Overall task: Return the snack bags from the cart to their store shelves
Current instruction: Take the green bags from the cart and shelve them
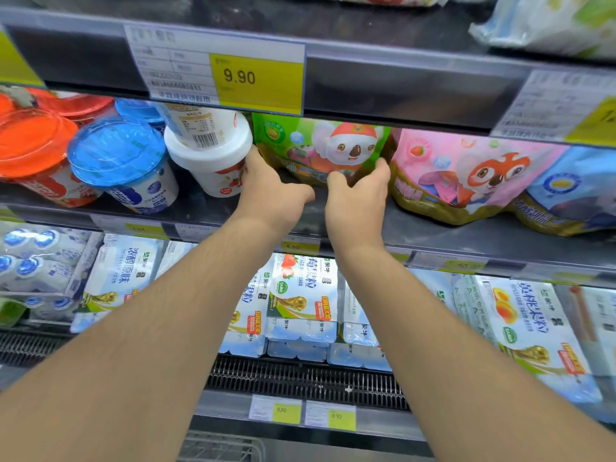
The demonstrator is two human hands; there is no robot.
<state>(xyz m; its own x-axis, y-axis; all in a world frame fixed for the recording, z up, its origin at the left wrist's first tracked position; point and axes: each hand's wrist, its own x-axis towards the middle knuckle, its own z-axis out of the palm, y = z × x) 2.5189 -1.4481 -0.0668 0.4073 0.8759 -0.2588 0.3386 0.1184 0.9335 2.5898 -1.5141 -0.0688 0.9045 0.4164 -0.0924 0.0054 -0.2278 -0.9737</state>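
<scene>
Dark chiller shelf [466, 235], green snack bag [310, 145] upright, yellow price tags [256, 81]

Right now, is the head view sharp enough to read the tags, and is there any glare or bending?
Head view: the 9.90 tag reads clearly, its small print is smeared; the right tag and top-right bags are blurred. Glare streaks the orange lids and blue lid. Wide-angle bending tilts the shelf edges. Both hands on the green bag look sharp.
</scene>
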